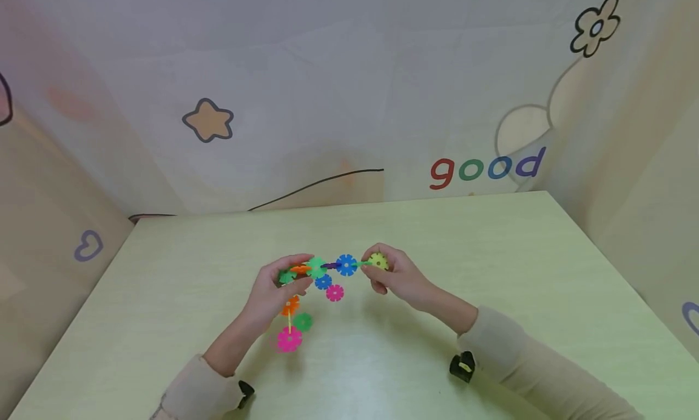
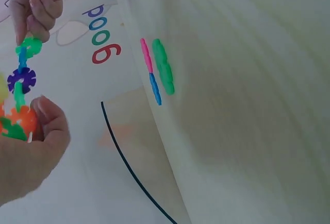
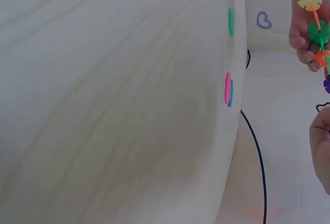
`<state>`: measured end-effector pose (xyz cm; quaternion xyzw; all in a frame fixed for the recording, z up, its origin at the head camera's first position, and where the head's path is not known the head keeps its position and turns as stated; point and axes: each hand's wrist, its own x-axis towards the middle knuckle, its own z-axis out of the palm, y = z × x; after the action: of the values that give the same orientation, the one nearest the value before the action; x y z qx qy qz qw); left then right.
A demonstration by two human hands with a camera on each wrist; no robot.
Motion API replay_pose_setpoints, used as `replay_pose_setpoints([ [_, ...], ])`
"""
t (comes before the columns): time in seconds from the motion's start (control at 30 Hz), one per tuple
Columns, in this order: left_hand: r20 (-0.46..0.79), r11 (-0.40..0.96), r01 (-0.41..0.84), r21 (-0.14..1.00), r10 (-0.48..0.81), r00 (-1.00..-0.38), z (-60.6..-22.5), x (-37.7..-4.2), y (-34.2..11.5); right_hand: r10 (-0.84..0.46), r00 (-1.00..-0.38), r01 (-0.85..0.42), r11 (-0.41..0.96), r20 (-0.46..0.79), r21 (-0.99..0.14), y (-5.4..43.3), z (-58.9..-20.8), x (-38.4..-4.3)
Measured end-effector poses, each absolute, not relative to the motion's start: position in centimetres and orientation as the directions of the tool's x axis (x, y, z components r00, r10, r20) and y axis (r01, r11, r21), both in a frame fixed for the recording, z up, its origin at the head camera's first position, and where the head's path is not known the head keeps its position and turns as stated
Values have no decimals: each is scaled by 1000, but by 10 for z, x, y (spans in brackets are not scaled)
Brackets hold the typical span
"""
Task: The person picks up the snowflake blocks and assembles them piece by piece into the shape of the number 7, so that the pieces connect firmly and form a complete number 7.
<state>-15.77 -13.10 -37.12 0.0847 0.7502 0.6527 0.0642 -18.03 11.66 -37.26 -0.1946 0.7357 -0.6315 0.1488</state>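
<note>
A chain of notched plastic snowflake discs (image 1: 346, 265) in several colours stretches between the two hands above the table. My left hand (image 1: 271, 291) grips its left part around green and orange discs, with the thumb in front. My right hand (image 1: 401, 275) pinches the right end, at a light green disc beside a yellow disc (image 1: 378, 261). From the left hand hangs a tail with an orange disc (image 1: 290, 304) and a pink disc (image 1: 289, 339) at the bottom. In the left wrist view, a purple disc (image 2: 21, 81) shows between the hands. Fingers hide some discs.
Loose on the pale table (image 1: 415, 371) lie a blue disc (image 1: 323, 281), a pink disc (image 1: 335, 292) and a green disc (image 1: 303, 321), below the chain. A printed curtain (image 1: 327, 104) stands behind the table's far edge.
</note>
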Motion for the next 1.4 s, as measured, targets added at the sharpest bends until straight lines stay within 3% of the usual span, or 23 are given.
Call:
replay_pose_setpoints([
  [0.67, -87, 165, -3, 986, 506, -858, -377, -165, -131, -532, -846, -99, 229, -39, -968, 126, -373, -187],
  [0.93, -98, 307, 140, 941, 644, -759, -376, -172, -125, -563, -822, -95, 280, -83, -955, 124, -365, -185],
  [1.17, -76, 361, 291, 886, 732, -678, -377, -174, -124, -624, -776, -41, 195, -92, -980, 124, -363, -184],
  [1.4, 0, 369, 378, 849, 716, -698, -379, -174, -119, -547, -835, -102, 241, -48, -965, 119, -368, -184],
])
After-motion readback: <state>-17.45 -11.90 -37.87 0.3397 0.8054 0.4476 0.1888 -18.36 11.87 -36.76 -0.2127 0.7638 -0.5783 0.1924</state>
